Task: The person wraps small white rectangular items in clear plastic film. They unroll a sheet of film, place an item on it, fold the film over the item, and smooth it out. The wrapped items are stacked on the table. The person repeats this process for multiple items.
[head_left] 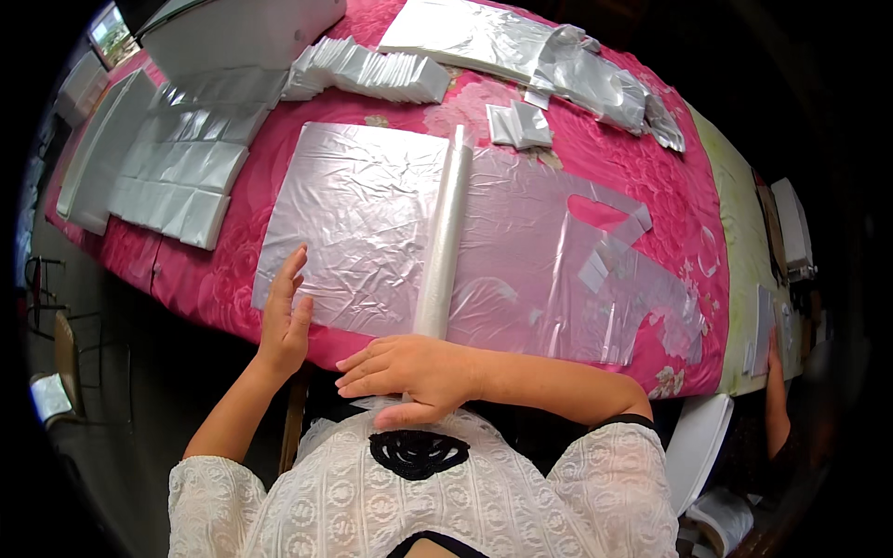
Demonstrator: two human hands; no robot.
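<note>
A stack of clear plastic bags (363, 214) lies flat on the pink floral cloth in front of me, its surface shiny and creased. Along its right side runs a long rolled length of clear plastic (445, 232), pointing away from me. To the right of the roll a thin see-through bag with cut-out handles (530, 260) is spread flat. My left hand (286, 321) is raised by the stack's near left corner, fingers stretched and holding nothing. My right hand (405, 374) reaches across my front at the roll's near end, palm down, fingers extended; whether it touches the roll is hard to tell.
Folded white packets (181, 186) lie in rows at the left, beside a long white tray (104, 153). A packet row (367, 73), a white bin (237, 37) and more plastic bags (484, 37) line the back. Another person's hand (775, 358) is at the far right.
</note>
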